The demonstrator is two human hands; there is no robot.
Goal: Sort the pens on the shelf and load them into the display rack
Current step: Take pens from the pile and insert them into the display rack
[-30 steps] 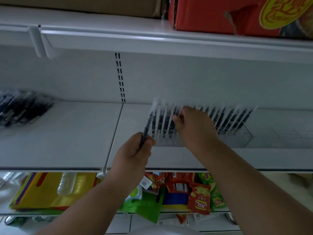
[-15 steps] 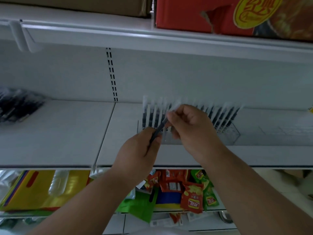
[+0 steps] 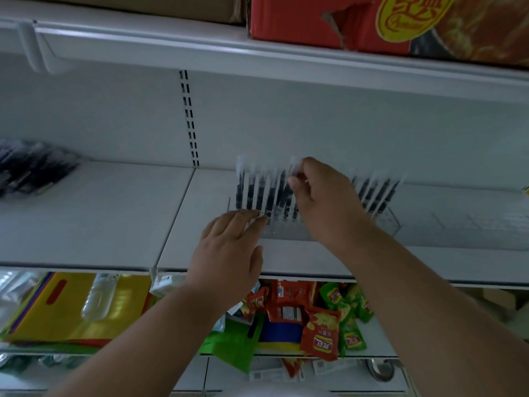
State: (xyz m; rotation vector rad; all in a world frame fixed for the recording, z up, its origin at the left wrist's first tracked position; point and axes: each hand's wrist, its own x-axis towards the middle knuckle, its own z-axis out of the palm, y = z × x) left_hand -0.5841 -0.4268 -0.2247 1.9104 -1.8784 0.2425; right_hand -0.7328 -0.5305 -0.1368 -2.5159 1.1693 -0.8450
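at the far left of the frame, a blurred heap of dark pens in clear wrapping [image 3: 27,170] lies on the white metal shelf [image 3: 94,213], well apart from everything else. below it, in the lower left, a yellow flat packet [image 3: 71,308] sits on the shelf underneath. left of centre, the left hand [image 3: 229,253] reaches up with its fingers straight and released, gripping nothing; its fingertips [image 3: 257,220] touch the front lower edge of the clear plastic display rack [image 3: 286,233]. the rack stands on the white shelf in the middle of the frame, and a row of black pens with clear caps [image 3: 257,193] stands upright in its slots, side by side. just right of centre, the right hand [image 3: 323,202] is raised over the rack, its thumb and fingers pinching the clear top of one black pen [image 3: 293,170] in the row. more pens lean to the right past that hand. in the lower centre, red and green snack packets [image 3: 320,319] lie heaped on the lower shelf. in the upper right, a red cardboard box [image 3: 372,21] rests on the top shelf.
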